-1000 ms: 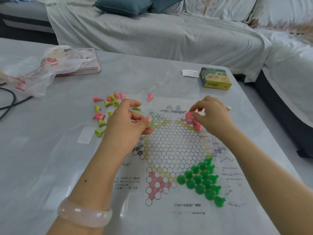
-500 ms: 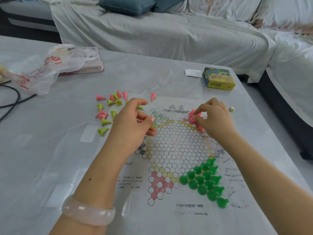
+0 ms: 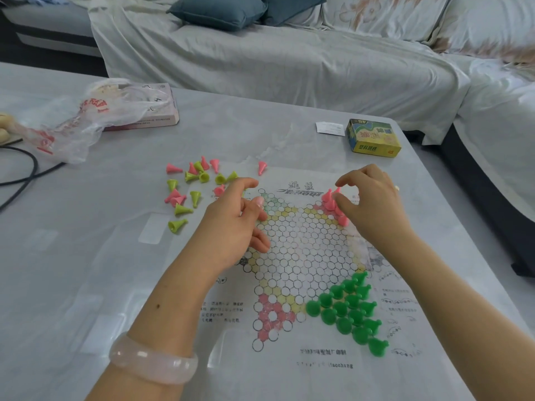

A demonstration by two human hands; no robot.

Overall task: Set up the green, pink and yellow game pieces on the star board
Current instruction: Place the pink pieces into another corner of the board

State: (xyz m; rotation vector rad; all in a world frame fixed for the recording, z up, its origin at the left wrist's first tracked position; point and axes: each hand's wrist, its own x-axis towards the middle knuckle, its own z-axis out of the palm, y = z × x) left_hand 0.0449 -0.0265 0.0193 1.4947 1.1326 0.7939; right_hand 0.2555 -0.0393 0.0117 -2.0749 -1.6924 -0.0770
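- The star board [image 3: 301, 256], a printed paper sheet, lies flat on the bench [image 3: 86, 270], and the green pieces [image 3: 351, 311] stand packed in the point nearest the person's right — that colour looks finished.
- Pink is the step in hand: a small cluster of pink pieces [image 3: 333, 202] stands in the far right point, and the right hand [image 3: 367, 204] sits right on it, thumb and forefinger closing on one piece at the top of the cluster. Whether that piece is already seated cannot be told.
- The left hand [image 3: 237, 224] hovers over the board's left side, fingers loosely curled; whether it holds anything cannot be told from here.
- Plenty left: a loose heap of pink and yellow pieces [image 3: 188, 192] lies tipped over on the bench just beyond the board's far left corner, with one stray pink piece [image 3: 262, 168] at the board's far edge.
- No yellow piece stands on the board yet, so yellow looks wholly undone.
- Rough judgement: one colour done, one under way, one to come.
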